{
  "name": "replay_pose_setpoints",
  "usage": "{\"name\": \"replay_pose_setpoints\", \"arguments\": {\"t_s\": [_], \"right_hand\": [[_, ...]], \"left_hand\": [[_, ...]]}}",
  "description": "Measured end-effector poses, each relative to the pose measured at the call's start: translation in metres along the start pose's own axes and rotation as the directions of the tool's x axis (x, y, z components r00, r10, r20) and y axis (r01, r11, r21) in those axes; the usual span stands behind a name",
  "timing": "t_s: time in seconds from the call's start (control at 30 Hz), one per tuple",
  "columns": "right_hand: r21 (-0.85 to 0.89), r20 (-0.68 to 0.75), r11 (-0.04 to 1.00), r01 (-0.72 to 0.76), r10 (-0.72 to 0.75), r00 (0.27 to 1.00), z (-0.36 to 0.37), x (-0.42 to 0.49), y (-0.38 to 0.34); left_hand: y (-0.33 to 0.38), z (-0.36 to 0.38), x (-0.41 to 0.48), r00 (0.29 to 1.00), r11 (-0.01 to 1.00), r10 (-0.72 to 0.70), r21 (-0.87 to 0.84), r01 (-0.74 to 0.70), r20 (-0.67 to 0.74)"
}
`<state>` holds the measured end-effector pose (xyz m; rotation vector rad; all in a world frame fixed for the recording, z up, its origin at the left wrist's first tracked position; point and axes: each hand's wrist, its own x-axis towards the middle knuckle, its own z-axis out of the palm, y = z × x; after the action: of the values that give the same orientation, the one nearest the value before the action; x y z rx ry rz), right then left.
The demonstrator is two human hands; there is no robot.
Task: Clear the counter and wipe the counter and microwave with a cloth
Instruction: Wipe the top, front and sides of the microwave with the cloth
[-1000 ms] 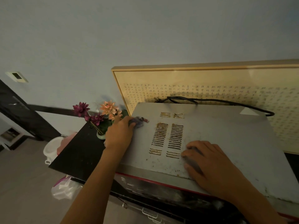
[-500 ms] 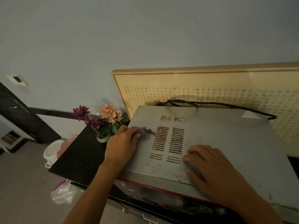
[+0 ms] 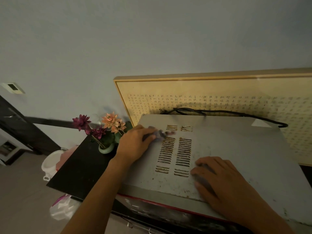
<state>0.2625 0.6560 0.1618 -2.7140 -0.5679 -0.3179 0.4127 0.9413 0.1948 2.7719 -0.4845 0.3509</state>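
Note:
A grey, stained microwave (image 3: 236, 149) with rusty vent slots stands on the black counter (image 3: 81, 173). My left hand (image 3: 135, 146) grips a small purple-grey cloth (image 3: 159, 134) and presses it on the microwave's top near the back left corner, just left of the vents. My right hand (image 3: 224, 181) lies flat on the top near the front edge, right of the vents, fingers spread.
A small green vase of artificial flowers (image 3: 106, 134) stands on the counter beside the microwave's left side. A framed calligraphy panel (image 3: 219, 95) leans on the wall behind, with a black cord (image 3: 219, 112) across it. White plastic bag (image 3: 62, 208) and white pot (image 3: 50, 161) sit on the floor.
My left hand has slid the cloth along the top by the vents, forward and then back toward the rear left corner. The right hand has stayed in place.

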Motion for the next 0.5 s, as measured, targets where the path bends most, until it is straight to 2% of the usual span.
{"name": "replay_pose_setpoints", "arguments": {"t_s": [0.17, 0.3, 0.4, 0.5], "right_hand": [[-0.016, -0.025, 1.0, 0.016, -0.016, 1.0, 0.0, 0.0, -0.001], [-0.046, -0.019, 0.999, 0.005, -0.006, 1.0, -0.001, 0.001, -0.003], [-0.038, -0.004, 0.999, 0.0, 0.0, 1.0, -0.002, 0.0, -0.003], [-0.046, -0.014, 0.999, 0.002, -0.003, 1.0, -0.001, 0.0, -0.002]], "left_hand": [[-0.025, 0.002, 0.01, 0.971, 0.975, -0.223, 0.008, 0.224, -0.087], [-0.02, 0.017, 0.063, 0.951, 0.955, -0.291, 0.027, 0.295, -0.1], [-0.004, 0.024, 0.084, 0.966, 0.967, -0.249, 0.035, 0.252, -0.07], [0.012, 0.02, 0.074, 0.998, 0.998, -0.059, 0.02, 0.059, 0.012]]}}
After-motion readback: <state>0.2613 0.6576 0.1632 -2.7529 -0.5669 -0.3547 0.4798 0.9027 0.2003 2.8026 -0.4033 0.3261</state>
